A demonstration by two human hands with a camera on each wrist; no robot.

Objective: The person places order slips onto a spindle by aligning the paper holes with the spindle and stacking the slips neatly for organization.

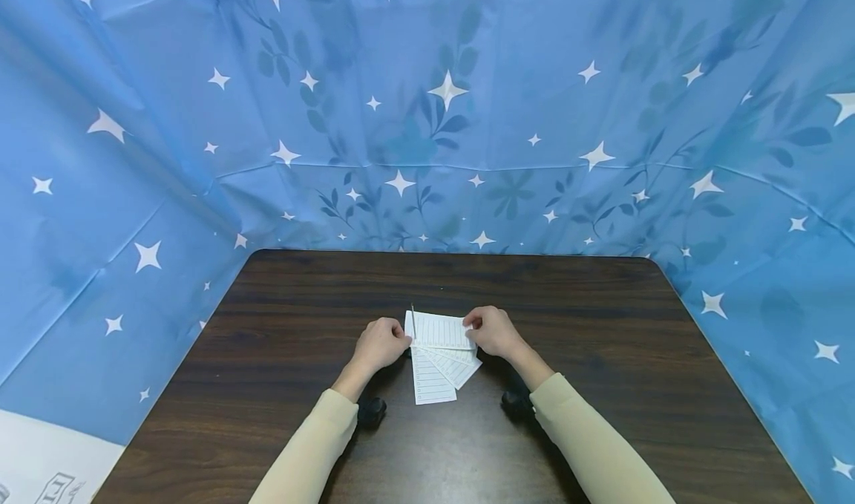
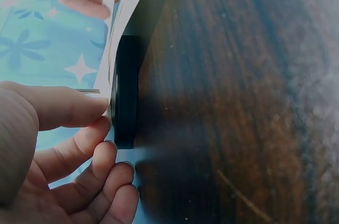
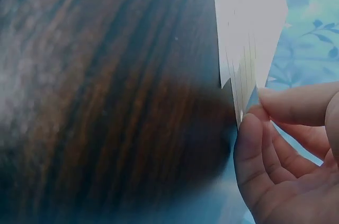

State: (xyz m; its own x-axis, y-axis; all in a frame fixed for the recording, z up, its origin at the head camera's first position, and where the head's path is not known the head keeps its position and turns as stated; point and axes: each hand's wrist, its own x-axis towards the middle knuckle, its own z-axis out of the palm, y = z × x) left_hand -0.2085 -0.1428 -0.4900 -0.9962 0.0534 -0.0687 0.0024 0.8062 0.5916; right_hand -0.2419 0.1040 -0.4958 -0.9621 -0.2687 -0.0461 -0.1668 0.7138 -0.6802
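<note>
White lined paper cards [image 1: 441, 331] lie fanned out between the two hands, their ruled faces up; the lowest card [image 1: 430, 387] points toward the person. At their left end, my left hand [image 1: 381, 343] pinches the corner between thumb and index finger, other fingers loosely curled. The right edge of the top card is pinched by my right hand [image 1: 494, 331], thumb over fingertips. A thin metal rod [image 1: 413, 322] sticks up by the cards' left edge, close to the left thumb. Beneath that end sits a flat black object [image 2: 126, 91], mostly hidden from above.
Both hands are over a dark wood-grain table [image 1: 300, 296] with rounded far corners. A blue curtain [image 1: 427, 133] with white stars hangs behind and beside it. Black wrist devices [image 1: 370, 413] show under the cream sleeves [image 1: 310, 444]. A white printed surface [image 1: 53, 452] is at lower left.
</note>
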